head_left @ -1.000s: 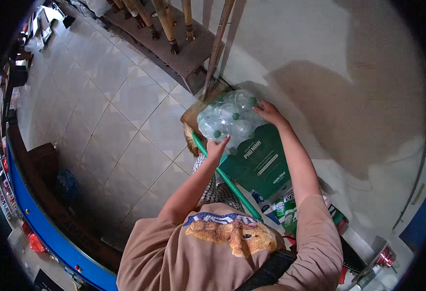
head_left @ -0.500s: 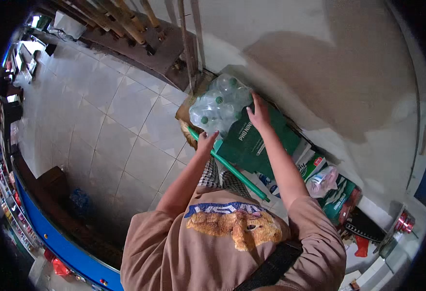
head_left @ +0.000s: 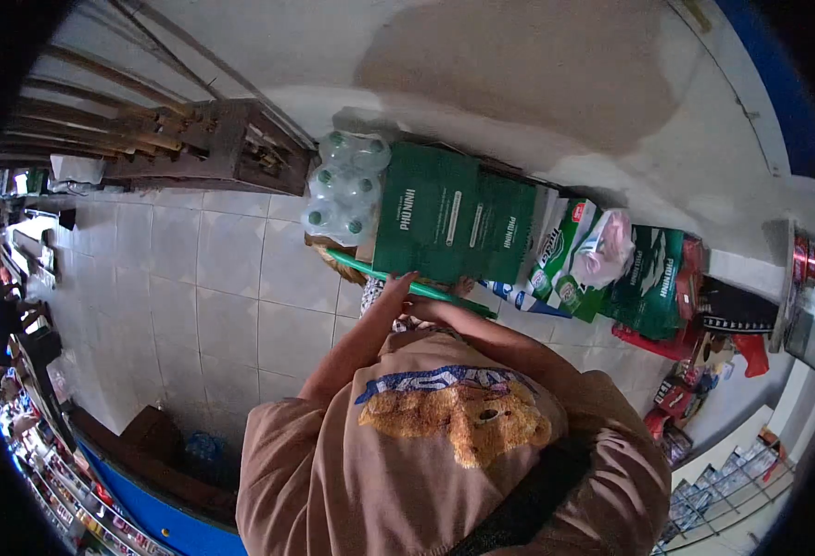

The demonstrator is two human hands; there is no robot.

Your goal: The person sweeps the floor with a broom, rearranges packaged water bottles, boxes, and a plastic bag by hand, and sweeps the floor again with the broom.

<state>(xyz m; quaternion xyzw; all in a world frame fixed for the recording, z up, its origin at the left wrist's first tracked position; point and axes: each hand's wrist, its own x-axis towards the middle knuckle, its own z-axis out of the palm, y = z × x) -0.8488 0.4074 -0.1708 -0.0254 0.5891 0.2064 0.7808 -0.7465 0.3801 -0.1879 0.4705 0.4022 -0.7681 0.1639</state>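
Observation:
My left hand [head_left: 396,289] is over the green tube [head_left: 347,263], with its fingertips at the lower edge of the green box [head_left: 426,208]; its grip is unclear. Just right of it and lower, my right hand [head_left: 420,309] is held close to the tube, its fingers mostly hidden. The tube slants down to the right in front of the box, which bears white print. A wrapped pack of clear bottles with green caps [head_left: 343,190] stands against the box's left side, apart from both hands.
Right of the box are a green-and-white pack [head_left: 565,246], a pink plastic bag [head_left: 607,248] and another green carton [head_left: 649,278]. A wooden rack [head_left: 227,148] with poles stands at the upper left. A blue-edged counter [head_left: 152,496] curves along the lower left.
Both hands have come off the bottle pack and moved down, close together by the green tube. The view has turned, bringing more of the items on the right into sight.

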